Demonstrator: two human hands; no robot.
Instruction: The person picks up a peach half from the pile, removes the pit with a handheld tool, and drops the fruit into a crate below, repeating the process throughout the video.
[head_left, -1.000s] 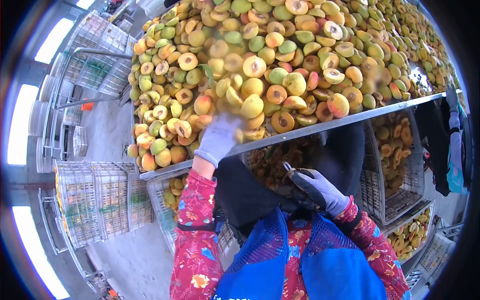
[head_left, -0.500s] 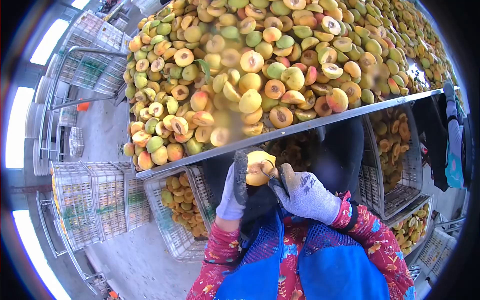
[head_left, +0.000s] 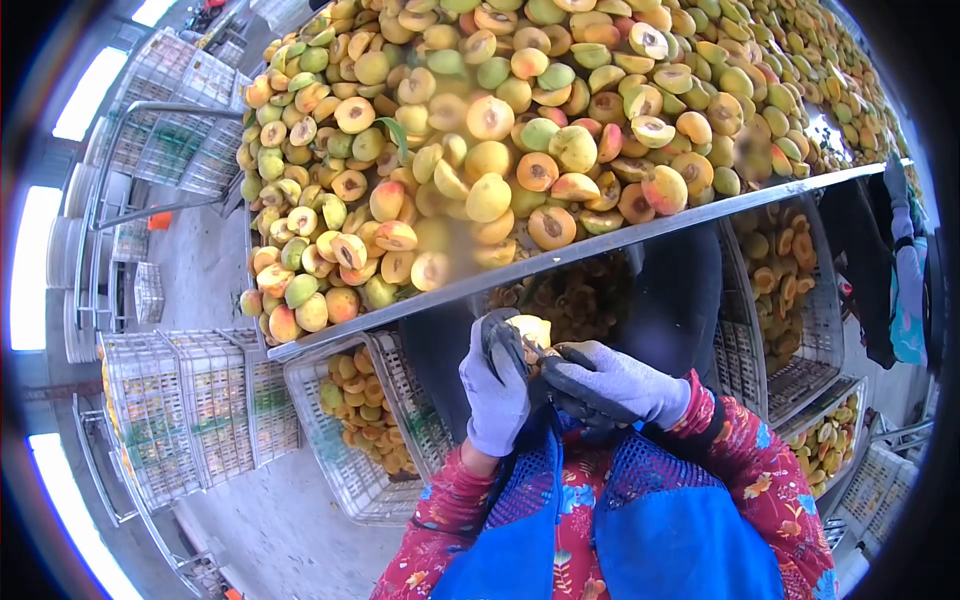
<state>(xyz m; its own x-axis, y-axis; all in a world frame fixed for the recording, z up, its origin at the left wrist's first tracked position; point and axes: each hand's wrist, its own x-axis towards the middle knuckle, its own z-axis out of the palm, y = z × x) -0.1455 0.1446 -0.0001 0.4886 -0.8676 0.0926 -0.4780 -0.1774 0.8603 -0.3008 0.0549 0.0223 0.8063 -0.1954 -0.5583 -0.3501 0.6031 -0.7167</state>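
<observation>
A yellow peach half [head_left: 531, 327] is held in front of my chest, just below the table's metal edge. My left hand [head_left: 495, 388], in a lavender glove with dark palm and fingers, is closed around it. Beside it, my right hand [head_left: 628, 382] wears a matching glove with curled fingers. From those fingers a small pitting tool [head_left: 541, 350] with a thin metal end reaches the fruit's cut side. Most of the tool is hidden by the gloves. Beyond the edge lies a big heap of halved peaches [head_left: 489, 197], some showing brown pit hollows.
The table's metal edge [head_left: 600, 243] runs across in front of me. Below it stand a crate [head_left: 400, 490] of peach halves at left and another crate [head_left: 745, 345] at right. Stacked crates [head_left: 200, 400] are farther left. Another person's gloved arm [head_left: 905, 240] shows at far right.
Both hands have drawn closer together, and the peach half has tilted, its cut face now mostly covered by fingers. My left hand has turned inward; the tool's wire loop no longer shows plainly.
</observation>
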